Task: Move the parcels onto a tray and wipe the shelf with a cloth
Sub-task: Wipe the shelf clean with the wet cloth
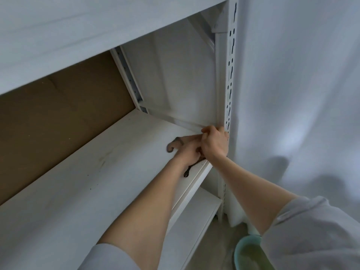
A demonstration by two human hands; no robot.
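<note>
Head view, looking down along a white shelf (pixel 93 184) that runs from lower left to right centre of the frame.

- Cloth (pixel 173 146): lies on the shelf near its right end. A grey curled corner shows left of the hands, and a dark patterned edge hangs over the shelf's front lip below them.
- Left hand (pixel 188 153): palm down on the cloth. The fingertips are hidden behind the other hand, so I cannot tell whether they are spread or pinching.
- Right hand (pixel 214 143): fingers curled, overlapping the left hand's fingers, just beside the perforated upright post (pixel 230 75). Cannot tell what it grips.
- Behind the shelf: brown cardboard back panel (pixel 58 123).
- Above: upper shelf (pixel 78 36), seen from below.
- Below right: lower shelf (pixel 196 217).
- Right side of frame: white draped fabric (pixel 296 90).
- Bottom right: teal basin (pixel 245 256) on the floor, partly behind a grey sleeve (pixel 311 236).
</note>
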